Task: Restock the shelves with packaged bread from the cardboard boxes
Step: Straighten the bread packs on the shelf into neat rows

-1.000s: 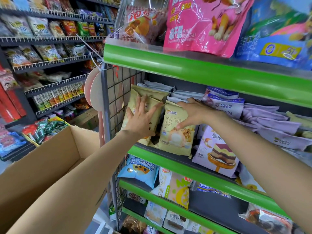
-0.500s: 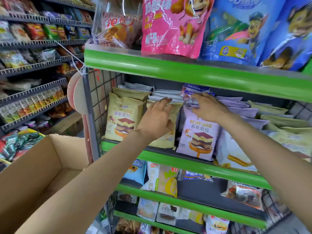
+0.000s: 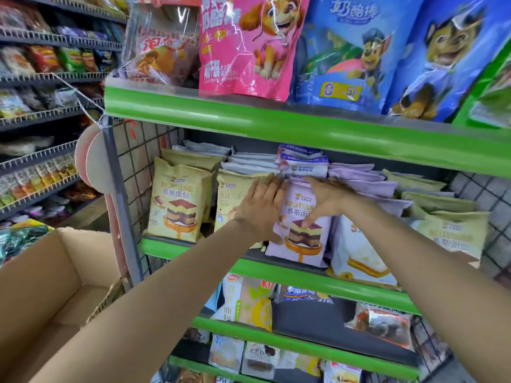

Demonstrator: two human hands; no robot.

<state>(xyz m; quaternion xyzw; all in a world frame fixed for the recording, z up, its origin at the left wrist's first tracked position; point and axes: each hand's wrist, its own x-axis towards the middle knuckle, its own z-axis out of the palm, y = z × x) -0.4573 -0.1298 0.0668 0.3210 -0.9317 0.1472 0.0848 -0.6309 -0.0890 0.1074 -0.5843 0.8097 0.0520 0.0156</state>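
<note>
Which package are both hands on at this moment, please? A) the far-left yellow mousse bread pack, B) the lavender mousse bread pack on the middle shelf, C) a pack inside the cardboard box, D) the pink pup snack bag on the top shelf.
B: the left hand lies flat along the left edge of the lavender mousse bread pack and the right hand touches its front, on the middle shelf.
</note>
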